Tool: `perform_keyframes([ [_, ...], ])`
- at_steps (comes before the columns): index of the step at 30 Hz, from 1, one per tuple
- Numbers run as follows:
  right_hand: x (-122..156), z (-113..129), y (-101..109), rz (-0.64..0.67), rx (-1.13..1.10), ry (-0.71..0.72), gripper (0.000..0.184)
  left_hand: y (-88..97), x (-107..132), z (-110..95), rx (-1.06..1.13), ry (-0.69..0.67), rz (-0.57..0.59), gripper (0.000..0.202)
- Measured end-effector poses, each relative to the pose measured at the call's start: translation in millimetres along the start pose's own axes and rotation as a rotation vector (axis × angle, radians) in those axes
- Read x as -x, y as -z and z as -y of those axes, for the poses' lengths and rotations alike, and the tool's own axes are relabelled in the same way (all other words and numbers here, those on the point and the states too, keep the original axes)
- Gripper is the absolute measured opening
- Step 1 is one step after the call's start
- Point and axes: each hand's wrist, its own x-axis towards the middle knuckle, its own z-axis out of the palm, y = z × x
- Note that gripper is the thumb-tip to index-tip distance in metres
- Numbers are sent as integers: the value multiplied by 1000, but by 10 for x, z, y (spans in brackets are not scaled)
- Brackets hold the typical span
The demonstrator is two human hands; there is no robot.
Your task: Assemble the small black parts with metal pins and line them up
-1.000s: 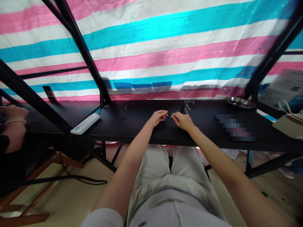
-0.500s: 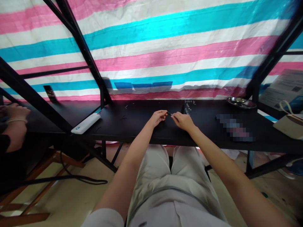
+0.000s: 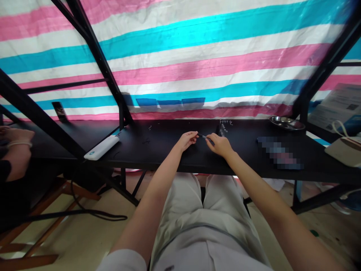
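My left hand and my right hand meet over the middle of the black table. Both are pinched on a small dark thin piece that spans the gap between their fingertips; it is too small to name. Just behind my right hand stands a small dark rack with several little upright pins.
A white power bank lies at the left. A steel dish sits at the far right, a blurred patch in front of it. Another person's hand rests at the left edge. Black frame bars cross a striped tarp.
My hands have stayed almost in place; the fingertips have shifted slightly on the small piece. The other person's hand at the left has moved a little.
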Motion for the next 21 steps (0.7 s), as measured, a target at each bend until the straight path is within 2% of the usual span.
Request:
perform_keyframes([
  [6,10,-24,-41,32,-14,10,28,-20,57,-2,-94,-5,141,43],
  [9,17,-36,-57,29,-34,19,28,-32,68,1,-138,3,170,45],
  [12,17,-34,-59,23,-37,15,27,-21,40,12,-110,-33,108,37],
  [16,9,-19,-33,-12,-63,9,27,24,-32,41,-72,-109,-77,32],
  [18,2,-23,0,-67,-76,-28,28,32,-51,61,-132,-149,-123,31],
  [21,-5,-80,71,-206,-98,-145,29,1,-39,94,-298,-185,-119,28],
])
